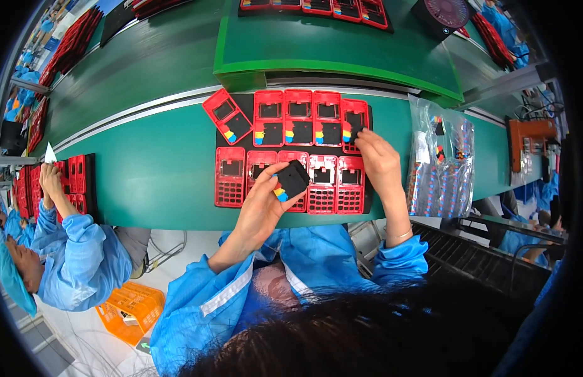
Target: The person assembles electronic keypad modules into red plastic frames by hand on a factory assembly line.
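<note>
My left hand (259, 204) holds a small black rubber keypad (294, 179) with blue and yellow keys along one edge, above the front row of red plastic housings. At the back row's right end, my right hand (380, 160) pinches the edge of another black keypad (356, 125). That keypad lies partly over the lower half of a red housing (355, 104), and some key holes show beneath it. Several other back-row housings, such as one red housing (297, 95), have similar keypads in their lower halves. The leftmost housing (223, 110) is tilted. Front-row housings (350, 182) show bare key holes.
A black tray (245, 102) carries the housings on the green bench. To the right lies a clear plastic bag (441, 169) of colourful parts. Behind is a raised green shelf (341, 53) with more housings and a fan (446, 12). A co-worker (84, 257) works at left.
</note>
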The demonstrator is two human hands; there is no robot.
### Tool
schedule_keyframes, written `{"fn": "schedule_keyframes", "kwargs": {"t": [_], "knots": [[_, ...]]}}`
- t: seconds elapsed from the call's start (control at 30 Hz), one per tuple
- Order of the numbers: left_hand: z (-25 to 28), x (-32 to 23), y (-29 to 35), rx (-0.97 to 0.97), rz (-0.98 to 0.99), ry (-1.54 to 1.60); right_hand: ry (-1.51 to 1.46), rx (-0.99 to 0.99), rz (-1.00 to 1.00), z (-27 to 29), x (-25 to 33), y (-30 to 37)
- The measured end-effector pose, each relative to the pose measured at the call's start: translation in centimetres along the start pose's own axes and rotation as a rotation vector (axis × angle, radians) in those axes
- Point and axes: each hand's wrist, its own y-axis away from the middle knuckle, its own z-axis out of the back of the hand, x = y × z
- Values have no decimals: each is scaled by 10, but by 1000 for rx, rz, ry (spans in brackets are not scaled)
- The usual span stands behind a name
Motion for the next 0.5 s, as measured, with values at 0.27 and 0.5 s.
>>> {"fn": "schedule_keyframes", "kwargs": {"t": [0.27,0.5], "knots": [[3,-1,2,11,-2,-10,121,18,78,11,7,4],[2,1,4,13,18,20,107,112,89,14,6,14]]}}
